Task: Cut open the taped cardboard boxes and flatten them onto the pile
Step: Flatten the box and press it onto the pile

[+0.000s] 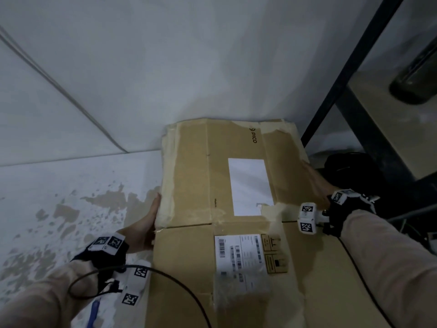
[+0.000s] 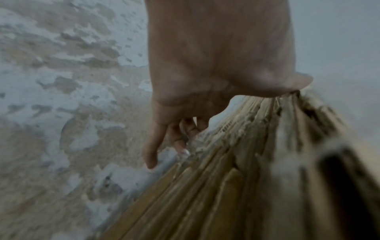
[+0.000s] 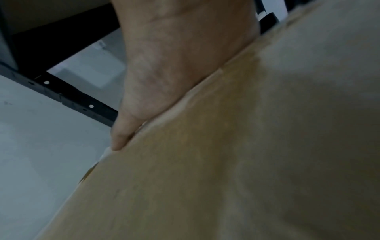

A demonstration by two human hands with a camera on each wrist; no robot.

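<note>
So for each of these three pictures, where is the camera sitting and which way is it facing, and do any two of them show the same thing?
Head: on the head, facing forward and down at the flattened cardboard in a floor corner; both sleeved forearms and hands show.
Left wrist: along the left hand at the stacked cardboard edges and patchy floor.
Right wrist: along the right hand lying against the cardboard's other edge, black shelf frame behind.
Shared: every view shows the cardboard; the head view also shows the frame.
</note>
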